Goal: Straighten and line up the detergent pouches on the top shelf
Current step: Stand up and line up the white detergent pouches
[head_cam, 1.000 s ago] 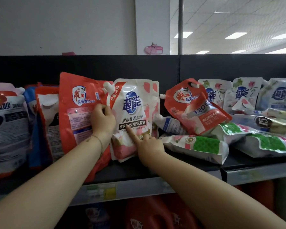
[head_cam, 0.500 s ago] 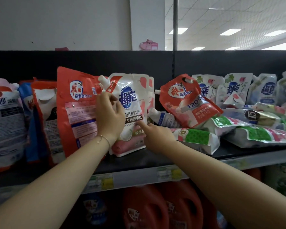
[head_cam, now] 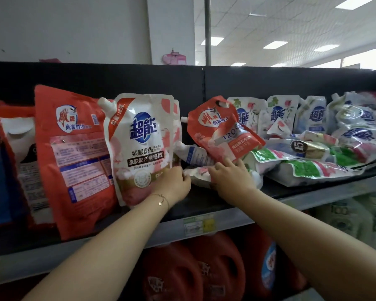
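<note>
Both hands work in the gap right of the upright white pouch [head_cam: 141, 148] on the top shelf [head_cam: 204, 205].
The left hand [head_cam: 174, 185] curls at that pouch's lower right corner, probably steadying it; whether it truly grips I cannot tell. Just right of the pouch, the right hand [head_cam: 230, 175] lies open, fingers spread against the foot of a tilted red pouch [head_cam: 217, 135], seemingly to push it upright.

Left hand [head_cam: 174, 184], right hand [head_cam: 231, 178] farther right
</note>
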`<action>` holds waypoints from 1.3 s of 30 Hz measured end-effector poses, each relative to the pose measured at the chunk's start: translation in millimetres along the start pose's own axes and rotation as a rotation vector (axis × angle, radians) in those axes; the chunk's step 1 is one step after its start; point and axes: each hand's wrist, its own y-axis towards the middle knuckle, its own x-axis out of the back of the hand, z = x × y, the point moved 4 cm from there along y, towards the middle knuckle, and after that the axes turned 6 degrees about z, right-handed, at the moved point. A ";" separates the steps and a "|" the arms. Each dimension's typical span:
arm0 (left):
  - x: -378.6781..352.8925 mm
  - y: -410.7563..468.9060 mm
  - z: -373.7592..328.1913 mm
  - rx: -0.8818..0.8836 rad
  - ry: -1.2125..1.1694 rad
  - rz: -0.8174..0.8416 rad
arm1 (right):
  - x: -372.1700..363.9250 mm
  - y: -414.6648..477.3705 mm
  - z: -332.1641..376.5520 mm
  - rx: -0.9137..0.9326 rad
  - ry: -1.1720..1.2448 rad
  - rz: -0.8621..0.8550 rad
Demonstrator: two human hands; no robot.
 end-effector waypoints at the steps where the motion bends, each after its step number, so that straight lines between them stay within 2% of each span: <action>1: -5.7 4.1 0.5 0.069 -0.059 0.014 | -1.2 -2.0 -0.3 -0.006 0.017 -0.034; 6: -25.7 16.6 -4.1 0.377 -0.618 0.086 | -0.8 -5.9 -8.2 -0.091 0.154 -0.096; 10: -38.6 28.0 -18.9 0.458 -1.088 0.136 | 1.4 -10.8 -13.6 -0.141 0.216 -0.146; 13: -74.0 61.5 -2.0 0.543 -1.263 0.078 | 4.3 -10.7 -18.3 -0.149 0.238 -0.192; 16: -78.5 60.6 -0.7 0.555 -1.293 0.055 | 6.0 -6.6 -25.3 -0.173 0.285 -0.236; 22: -47.3 32.0 -16.2 0.420 -1.322 0.023 | 6.4 -3.3 -35.4 -0.181 0.355 -0.307; 26: -43.2 33.8 -35.1 0.404 -1.387 0.014 | 5.1 -10.6 -40.3 -0.218 0.432 -0.442; 29: -23.7 38.2 -55.2 0.283 -1.210 -0.070 | 5.9 -18.6 -45.9 -0.286 0.534 -0.528; 34: 15.5 32.2 -72.8 0.153 -1.074 -0.178 | 11.2 -23.1 -35.2 -0.350 0.674 -0.626; 39: 72.2 12.2 -96.6 -0.210 -0.784 -0.245 | 23.7 -25.8 -14.2 -0.413 0.915 -0.771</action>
